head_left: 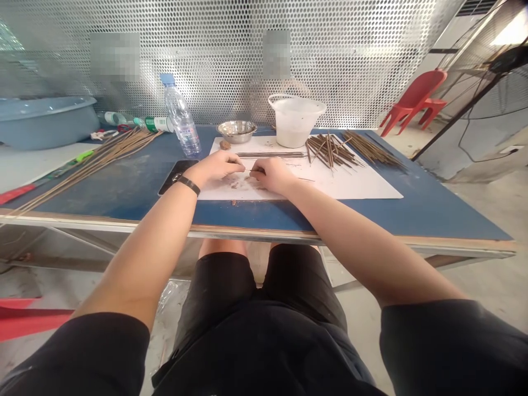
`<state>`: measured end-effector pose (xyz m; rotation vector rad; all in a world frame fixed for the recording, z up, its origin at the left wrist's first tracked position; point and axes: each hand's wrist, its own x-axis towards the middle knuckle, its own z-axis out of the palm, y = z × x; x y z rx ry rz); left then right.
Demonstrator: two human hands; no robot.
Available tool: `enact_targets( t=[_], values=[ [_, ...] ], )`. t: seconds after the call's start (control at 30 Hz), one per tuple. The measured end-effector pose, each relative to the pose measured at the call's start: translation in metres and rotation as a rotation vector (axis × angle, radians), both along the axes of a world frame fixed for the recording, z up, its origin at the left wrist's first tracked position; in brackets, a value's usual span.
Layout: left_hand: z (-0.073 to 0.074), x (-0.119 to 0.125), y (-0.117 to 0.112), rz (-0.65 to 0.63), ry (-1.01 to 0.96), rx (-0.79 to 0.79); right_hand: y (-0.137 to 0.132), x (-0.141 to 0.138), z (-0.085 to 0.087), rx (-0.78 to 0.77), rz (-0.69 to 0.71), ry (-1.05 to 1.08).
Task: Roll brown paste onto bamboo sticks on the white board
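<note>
At a blue-topped work table (115, 187), seen from the person's head, both bare forearms reach forward from black short sleeves (445, 346) and meet near the middle. The left hand (214, 168), with a black wristband (188, 185), and the right hand (272, 175) both lie palm down and curled, almost touching. Their fingers (251, 170) press inward around a thin pale sliver (256, 172), which sits just above a large white sheet (350, 184). The hands hide most of it, so its shape and the firmness of the grip cannot be made out. Brown crumbs (243, 184) dot the sheet beneath them.

Further along the sheet lie straight thin sticks (270, 155) and a loose pile of brown sticks (330, 151). A dented steel bowl (237, 131) and a white plastic bucket (295, 121) stand beyond them. A clear plastic water bottle (181, 115) stands at the far table edge, and long tan rods (103, 159) lie at left. Behind everything rises a perforated metal screen (206, 55); a red plastic chair (412, 102) stands on the concrete floor beyond the table.
</note>
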<state>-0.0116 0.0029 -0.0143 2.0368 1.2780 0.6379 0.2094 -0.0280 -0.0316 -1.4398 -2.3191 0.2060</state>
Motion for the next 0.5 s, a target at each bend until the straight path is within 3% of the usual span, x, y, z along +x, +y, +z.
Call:
enact_targets(
  t=[0.17, 0.3, 0.5],
  values=[
    [0.010, -0.024, 0.001, 0.123, 0.064, 0.030, 0.003, 0.006, 0.002, -0.018, 0.014, 0.012],
    [0.009, -0.027, 0.003, 0.280, 0.129, 0.080, 0.005, 0.011, 0.004, -0.025, 0.027, -0.042],
    [0.001, -0.013, 0.005, 0.226, 0.294, 0.180, 0.002, 0.021, 0.008, -0.014, 0.071, -0.058]
  ],
)
